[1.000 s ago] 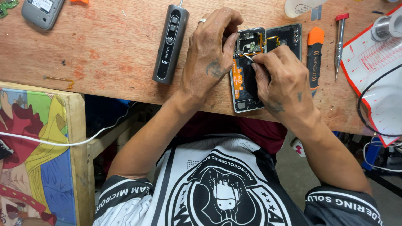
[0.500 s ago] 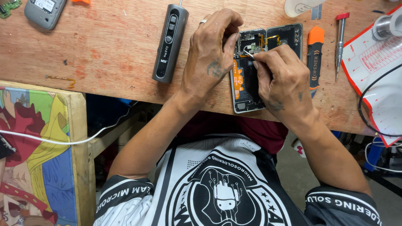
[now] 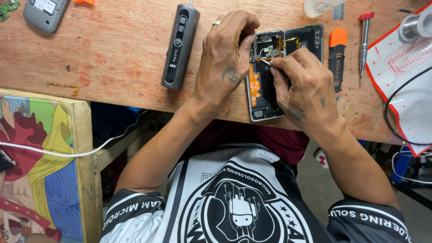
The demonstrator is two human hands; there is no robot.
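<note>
opened phone [image 3: 263, 90]: back cover off, flat on wooden table [image 3: 112, 54], long axis running from the person outward, near end reaching the table's front edge. left hand [image 3: 227, 58]: fingers curled down on the phone's left upper side, steadying it. right hand [image 3: 306, 85]: fingers pinched on thin metal tweezers [image 3: 264, 61], tip aimed left into the upper board. grey electric screwdriver [image 3: 180, 45] lies left, parallel; orange-black pry tool [image 3: 337, 56] just right. bare wood further left. painted board [image 3: 40, 171] below the edge.
</note>
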